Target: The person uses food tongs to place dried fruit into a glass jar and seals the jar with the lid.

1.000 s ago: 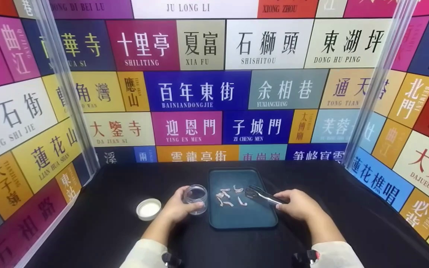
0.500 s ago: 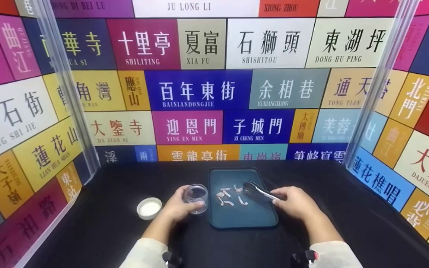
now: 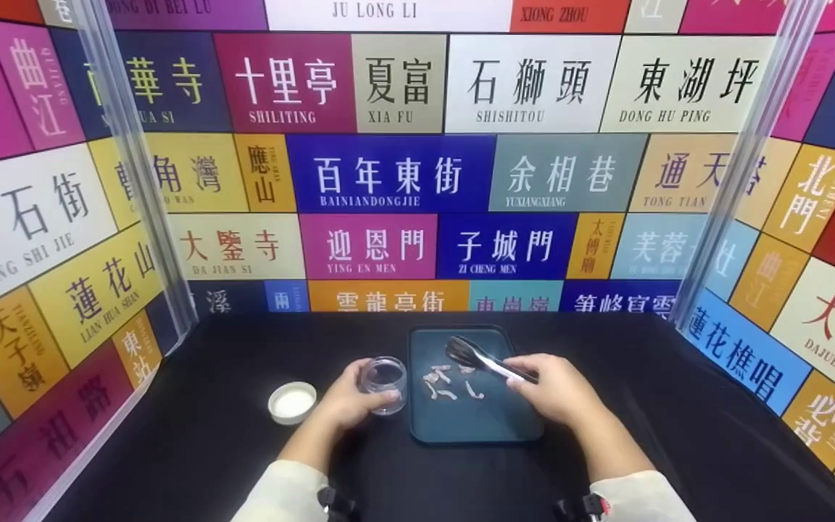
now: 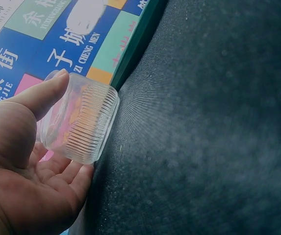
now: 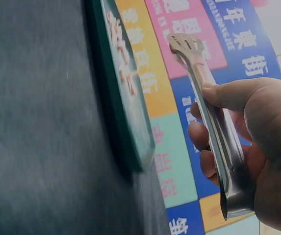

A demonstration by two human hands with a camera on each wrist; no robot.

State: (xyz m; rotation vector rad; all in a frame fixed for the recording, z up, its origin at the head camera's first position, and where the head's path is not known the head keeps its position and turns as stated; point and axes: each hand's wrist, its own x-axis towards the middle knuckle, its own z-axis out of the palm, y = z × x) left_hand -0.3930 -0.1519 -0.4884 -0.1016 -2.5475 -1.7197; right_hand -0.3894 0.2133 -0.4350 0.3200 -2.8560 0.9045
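Observation:
My left hand holds a clear ribbed jar upright on the black table, just left of the tray. No contents show through its wall in the left wrist view. In my right hand are metal tongs, gripped between thumb and fingers. Their slotted tips are raised above the far part of a dark teal tray. Several small, pale pinkish strips lie on that tray. The tongs partly cover one strip; whether anything sits between their tips, I cannot tell.
A round white lid lies on the black-covered table, left of my left hand. Colourful panels with place names stand behind and at both sides. Clear upright posts mark the back corners.
My right hand has moved left and slightly away from me, bringing the tongs up and over the tray's strips. The left hand and jar have stayed in place.

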